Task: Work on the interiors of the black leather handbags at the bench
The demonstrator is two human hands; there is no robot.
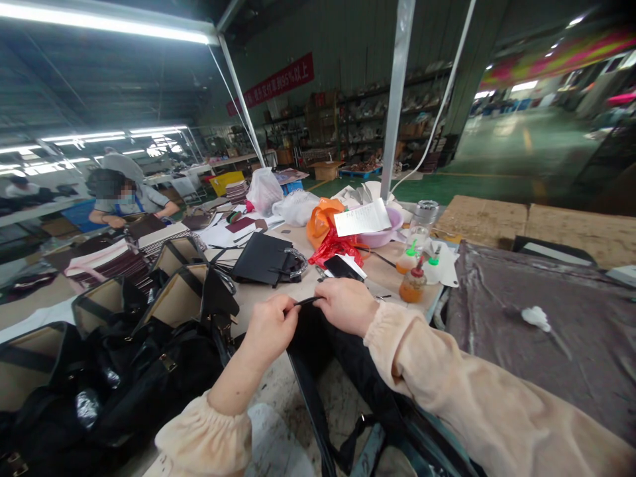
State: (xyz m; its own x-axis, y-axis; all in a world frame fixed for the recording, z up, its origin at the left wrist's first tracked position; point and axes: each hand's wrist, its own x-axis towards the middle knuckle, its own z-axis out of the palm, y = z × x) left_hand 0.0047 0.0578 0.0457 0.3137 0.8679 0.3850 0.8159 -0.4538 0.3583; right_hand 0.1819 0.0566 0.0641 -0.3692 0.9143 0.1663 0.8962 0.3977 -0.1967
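Between my two hands runs a narrow black strip (309,301), which looks like the top edge or a strap of the black bag (355,361) below. My left hand (271,324) is closed, pinching one end between thumb and fingers. A short gap to the right, my right hand (348,305) grips the other end, knuckles up. The bag hangs toward my lap, partly hidden by my right forearm. Just beyond my hands lie a black phone (344,267) and a flat black leather piece (262,258) with a chain.
Several black bags with beige linings (173,298) crowd the left side. Bottles of orange liquid (411,291) and a purple basin (385,228) stand ahead to the right. A dark covered surface (541,358) lies at right. A co-worker (132,199) sits across at left.
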